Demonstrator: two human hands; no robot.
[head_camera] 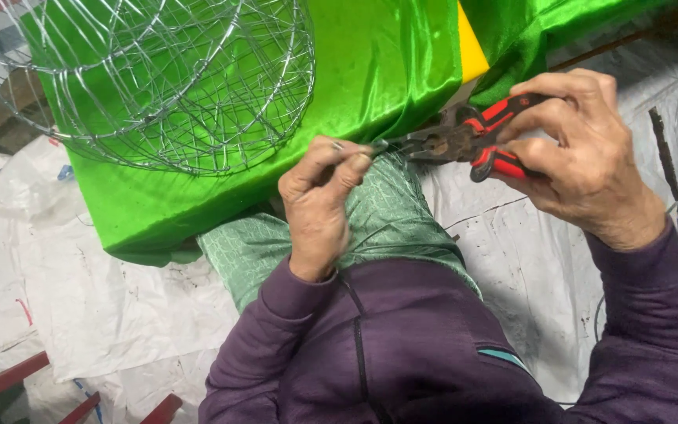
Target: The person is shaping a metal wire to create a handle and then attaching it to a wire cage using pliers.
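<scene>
Two hands meet over your lap in the head view. Your right hand [582, 153] is clenched around the red-and-black handles of a pair of pliers [468, 140], whose dark nose points left. Your left hand [325, 196] pinches a short piece of thin wire [377, 146] between thumb and forefinger, and the plier tips touch that wire just beside your fingertips. Both hands hover above your green patterned trouser leg [390, 224], at the near edge of a shiny green cloth [386, 63] draped over a low block. A round wire-mesh frame [158, 78] rests on that cloth toward its far left corner, well apart from the pliers. White plastic sheeting [103, 306] covers the floor around you. A yellow strip [471, 47] shows between cloth folds.
</scene>
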